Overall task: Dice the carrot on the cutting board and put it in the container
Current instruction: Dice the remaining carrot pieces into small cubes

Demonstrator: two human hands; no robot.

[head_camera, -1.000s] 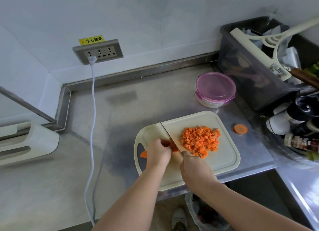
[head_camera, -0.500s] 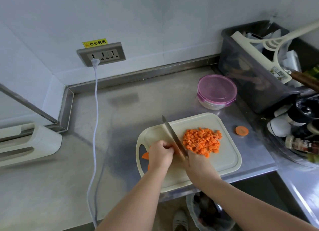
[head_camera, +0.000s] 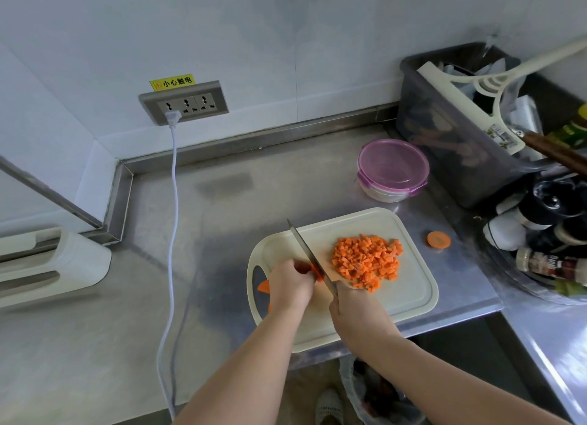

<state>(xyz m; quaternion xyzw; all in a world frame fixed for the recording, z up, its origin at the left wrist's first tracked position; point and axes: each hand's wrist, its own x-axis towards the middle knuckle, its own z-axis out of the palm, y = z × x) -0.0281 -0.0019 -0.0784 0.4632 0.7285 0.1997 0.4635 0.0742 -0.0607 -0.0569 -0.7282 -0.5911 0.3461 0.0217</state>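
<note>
step: dicing | left grip (head_camera: 290, 285) pins carrot stub (head_camera: 315, 270) | right grip (head_camera: 355, 310) holds knife (head_camera: 307, 253) | next: chop down just beside left grip, sparing fingers

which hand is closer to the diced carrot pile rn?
Right. The right hand, gripping the knife, sits at the near edge of the diced carrot pile. The left hand holds the uncut carrot piece beyond the blade, farther left.
</note>
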